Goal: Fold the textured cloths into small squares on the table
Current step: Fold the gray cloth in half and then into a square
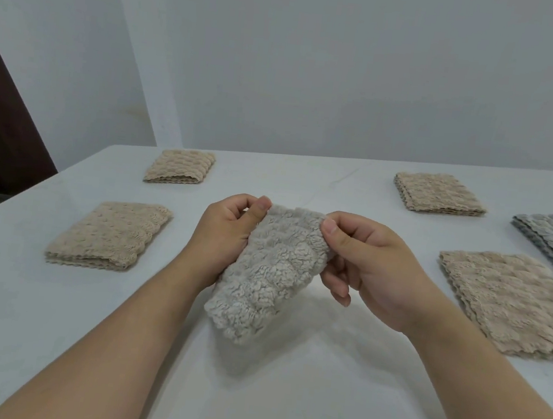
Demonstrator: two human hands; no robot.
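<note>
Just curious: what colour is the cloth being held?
Pale grey, fluffy cloth, seen in the head view.

On the table (281,399), 2 folded cloths (108,235) lie left, 1 behind the other. 3 lie right (439,194), and 1 is held above the middle (269,277).

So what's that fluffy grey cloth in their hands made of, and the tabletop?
The grey cloth looks like plush microfibre or fleece: matte, with curly, nubby pile and a scalloped edge, drooping softly from both hands. The table looks like smooth white laminate or stone; faint sheen and soft shadows, but which one I can't tell.
</note>
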